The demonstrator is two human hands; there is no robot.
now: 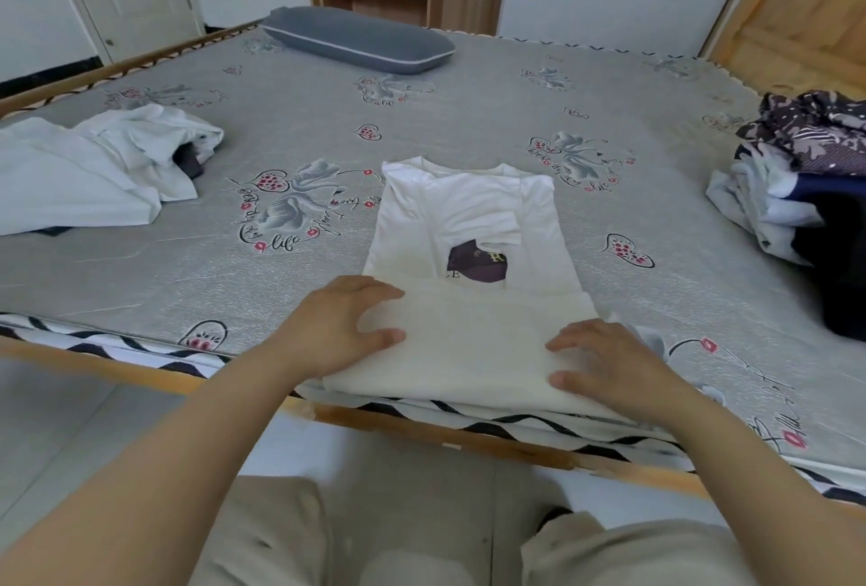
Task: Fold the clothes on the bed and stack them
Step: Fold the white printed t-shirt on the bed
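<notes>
The bed (421,116) runs wide before me, its near edge just under my wrists; bare mattress lies open between the piles. A white heap (93,163) sits far left, a dark patterned heap (806,173) at the right edge, a grey pillow (356,39) at the head. The white T-shirt (468,220) lies at the near edge, hem doubled up. My left hand (337,327) grips the fold's left end; my right hand (609,360) presses its right side, fingers (567,341) curled over the cloth.
</notes>
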